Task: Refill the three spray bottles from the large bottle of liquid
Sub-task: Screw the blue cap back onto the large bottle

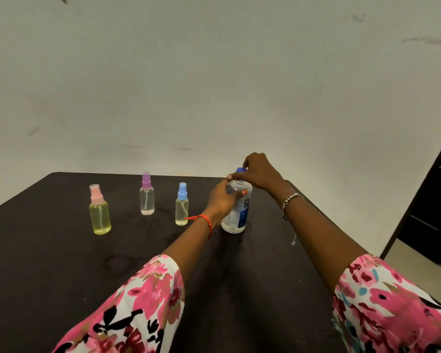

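A large clear bottle (237, 215) with a blue label and blue cap (240, 170) stands upright on the dark table (61, 250). My left hand (222, 200) wraps around its upper body. My right hand (259, 171) sits on top, fingers pinching the cap. To the left stand three small spray bottles: one with a pink top (99, 211) holding yellow liquid, one with a purple top (147, 196) that looks nearly clear, and one with a blue top (182, 206) holding pale yellow liquid. All three have their spray tops on.
A plain pale wall (214, 85) rises behind the table's far edge. At the right a dark door or cabinet (435, 200) stands beside the table's right edge. Faint wet marks show on the table surface near the spray bottles.
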A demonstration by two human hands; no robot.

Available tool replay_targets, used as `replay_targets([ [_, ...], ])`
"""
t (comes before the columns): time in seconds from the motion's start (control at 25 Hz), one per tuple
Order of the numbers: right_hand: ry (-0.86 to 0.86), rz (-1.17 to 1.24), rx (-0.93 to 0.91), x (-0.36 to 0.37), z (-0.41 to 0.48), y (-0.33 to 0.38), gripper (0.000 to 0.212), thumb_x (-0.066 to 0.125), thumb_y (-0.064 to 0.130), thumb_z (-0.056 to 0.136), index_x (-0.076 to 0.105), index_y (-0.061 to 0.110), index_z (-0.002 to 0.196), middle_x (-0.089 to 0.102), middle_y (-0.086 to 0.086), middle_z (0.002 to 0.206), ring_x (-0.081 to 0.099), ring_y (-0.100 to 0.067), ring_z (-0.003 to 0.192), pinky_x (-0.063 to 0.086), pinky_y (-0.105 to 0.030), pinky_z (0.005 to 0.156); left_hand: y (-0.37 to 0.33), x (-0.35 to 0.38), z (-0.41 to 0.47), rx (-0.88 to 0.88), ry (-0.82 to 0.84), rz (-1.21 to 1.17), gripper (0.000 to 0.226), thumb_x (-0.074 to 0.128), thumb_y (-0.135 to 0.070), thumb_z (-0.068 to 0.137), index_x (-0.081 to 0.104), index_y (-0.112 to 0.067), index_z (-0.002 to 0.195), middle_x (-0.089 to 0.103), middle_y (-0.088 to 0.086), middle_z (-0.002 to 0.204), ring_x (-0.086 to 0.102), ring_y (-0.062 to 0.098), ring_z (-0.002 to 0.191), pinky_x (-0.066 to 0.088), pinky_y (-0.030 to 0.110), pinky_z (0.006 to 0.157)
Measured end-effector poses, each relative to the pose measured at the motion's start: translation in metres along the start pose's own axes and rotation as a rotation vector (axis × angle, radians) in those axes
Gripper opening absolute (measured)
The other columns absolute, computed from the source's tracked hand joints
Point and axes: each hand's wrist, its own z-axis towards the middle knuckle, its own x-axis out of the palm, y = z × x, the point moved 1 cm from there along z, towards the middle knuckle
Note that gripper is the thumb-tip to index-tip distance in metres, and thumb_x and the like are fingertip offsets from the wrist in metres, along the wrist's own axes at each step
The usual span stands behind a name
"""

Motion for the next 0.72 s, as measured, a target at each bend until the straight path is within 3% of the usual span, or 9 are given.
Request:
replay_targets([
  [0.04, 0.016, 0.021, -0.027, -0.001, 0.000, 0.000, 0.039, 0.070, 0.029, 0.079, 0.061, -0.003, 0.099, 0.058, -0.013, 0.093, 0.056, -0.024, 0.085, 0.039, -0.026, 0.069, 0.000, 0.000, 0.000, 0.000, 0.002, 0.003, 0.054, 0.060, -0.016, 0.086, 0.039, -0.013, 0.136, 0.048, 0.010, 0.138, 0.044, 0.026, 0.129, 0.039, 0.035, 0.101],
  [0.12, 0.019, 0.069, -0.066, -0.001, -0.001, 0.001, 0.032, 0.068, 0.016, 0.079, 0.064, -0.005, 0.103, 0.065, -0.019, 0.104, 0.058, -0.023, 0.091, 0.040, -0.018, 0.066, 0.001, 0.000, 0.001, 0.002, -0.001, 0.002, 0.055, 0.060, -0.016, 0.086, 0.038, -0.014, 0.136, 0.048, 0.010, 0.138, 0.045, 0.026, 0.128, 0.040, 0.034, 0.100],
  [0.2, -0.015, 0.081, -0.063, 0.001, -0.001, -0.001, 0.025, 0.070, 0.013, 0.077, 0.066, -0.005, 0.094, 0.066, -0.021, 0.097, 0.056, -0.020, 0.081, 0.037, -0.012, 0.056, 0.002, 0.000, 0.002, 0.002, 0.000, -0.010, 0.055, 0.061, -0.016, 0.085, 0.038, -0.014, 0.136, 0.049, 0.011, 0.138, 0.046, 0.025, 0.127, 0.041, 0.033, 0.098],
  [0.32, -0.073, 0.073, 0.016, 0.010, 0.002, -0.005, 0.030, 0.075, 0.025, 0.073, 0.058, 0.001, 0.077, 0.056, -0.015, 0.077, 0.049, -0.020, 0.070, 0.031, -0.015, 0.051, 0.002, 0.000, 0.001, 0.005, 0.009, -0.030, 0.052, 0.060, -0.014, 0.086, 0.041, -0.014, 0.133, 0.050, 0.010, 0.136, 0.046, 0.025, 0.126, 0.040, 0.027, 0.091],
  [0.44, -0.102, 0.122, 0.028, 0.013, -0.002, -0.003, 0.038, 0.074, 0.032, 0.074, 0.056, -0.001, 0.073, 0.048, -0.008, 0.064, 0.046, -0.020, 0.064, 0.030, -0.016, 0.050, 0.002, 0.000, 0.001, 0.002, 0.020, -0.015, 0.053, 0.059, -0.014, 0.087, 0.038, -0.014, 0.135, 0.048, 0.009, 0.139, 0.043, 0.025, 0.130, 0.039, 0.030, 0.097],
  [0.6, -0.118, 0.268, -0.014, 0.008, -0.008, -0.001, 0.022, 0.064, 0.011, 0.080, 0.067, -0.007, 0.092, 0.067, -0.020, 0.091, 0.061, -0.024, 0.083, 0.039, -0.012, 0.058, 0.003, -0.001, 0.003, -0.016, 0.018, -0.030, 0.059, 0.059, -0.014, 0.086, 0.033, -0.013, 0.139, 0.045, 0.010, 0.142, 0.041, 0.027, 0.132, 0.037, 0.038, 0.105],
  [0.72, -0.159, 0.263, -0.021, 0.010, -0.006, -0.004, 0.023, 0.070, 0.012, 0.075, 0.068, -0.007, 0.088, 0.068, -0.021, 0.088, 0.060, -0.023, 0.075, 0.038, -0.011, 0.055, 0.004, 0.000, 0.003, -0.009, 0.011, -0.033, 0.057, 0.059, -0.013, 0.086, 0.036, -0.014, 0.138, 0.046, 0.010, 0.140, 0.043, 0.027, 0.131, 0.038, 0.039, 0.104],
])
